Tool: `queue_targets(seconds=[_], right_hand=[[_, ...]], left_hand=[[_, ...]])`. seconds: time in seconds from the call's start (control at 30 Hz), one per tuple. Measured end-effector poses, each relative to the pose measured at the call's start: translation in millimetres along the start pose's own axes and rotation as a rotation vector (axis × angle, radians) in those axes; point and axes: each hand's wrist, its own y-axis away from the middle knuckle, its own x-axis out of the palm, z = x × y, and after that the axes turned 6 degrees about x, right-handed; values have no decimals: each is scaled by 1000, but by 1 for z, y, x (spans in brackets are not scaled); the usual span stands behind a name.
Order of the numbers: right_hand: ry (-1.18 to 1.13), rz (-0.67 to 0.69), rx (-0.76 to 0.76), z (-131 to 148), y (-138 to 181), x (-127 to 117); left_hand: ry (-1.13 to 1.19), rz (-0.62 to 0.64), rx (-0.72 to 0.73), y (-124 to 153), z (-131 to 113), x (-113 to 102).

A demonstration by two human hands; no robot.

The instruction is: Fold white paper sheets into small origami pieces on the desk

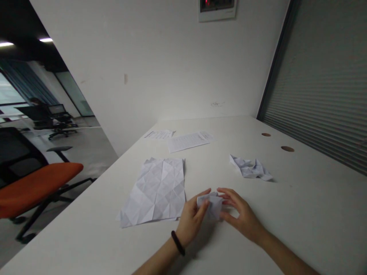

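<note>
My left hand (192, 217) grips a small folded piece of white paper (212, 206), its thumb pressed flat over the front. A dark band circles that wrist. At the paper's right edge is my right hand (239, 215), its fingers and thumb apart; whether the fingertips touch the paper, I cannot tell. Left of my hands lies a stack of creased white sheets (157, 191), covered in a grid of fold lines. Beyond my right hand rests a crumpled, partly folded paper (250, 168).
Toward the back of the white table (301, 229) lie a printed sheet (189, 142) and another printed paper (159, 134). Two round holes (287, 149) pierce the table near the blinds (321, 91) at right. An orange-seated chair (43, 177) stands on the floor to the left.
</note>
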Motion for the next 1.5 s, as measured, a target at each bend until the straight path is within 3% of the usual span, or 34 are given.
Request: queue_targets(seconds=[0.13, 0.27, 0.4, 0.5, 0.67, 0.8, 0.97, 1.2, 1.33, 1.5], right_hand=[[-22, 61, 76, -2, 0, 5], [181, 12, 23, -5, -3, 1], [346, -19, -50, -11, -6, -9], [408, 45, -83, -13, -7, -12], [494, 85, -99, -10, -6, -11], [512, 120, -63, -9, -3, -12], [472, 96, -39, -11, -2, -8], [193, -60, 45, -16, -9, 6], [47, -195, 106, -16, -7, 15], [24, -179, 160, -15, -6, 14]], left_hand=[[-32, -36, -39, 0, 4, 4], [-129, 31, -31, -1, 13, 3], [-402, 68, 117, -3, 21, 0], [-596, 79, 207, -4, 22, -4], [-709, 308, 243, 0, 7, -5], [-774, 379, 229, 12, -5, 3], [-782, 347, 203, 14, -1, 11], [-773, 239, 188, 0, 8, 8], [-601, 171, 237, 1, 10, 6], [-422, 133, 277, 2, 12, 5]])
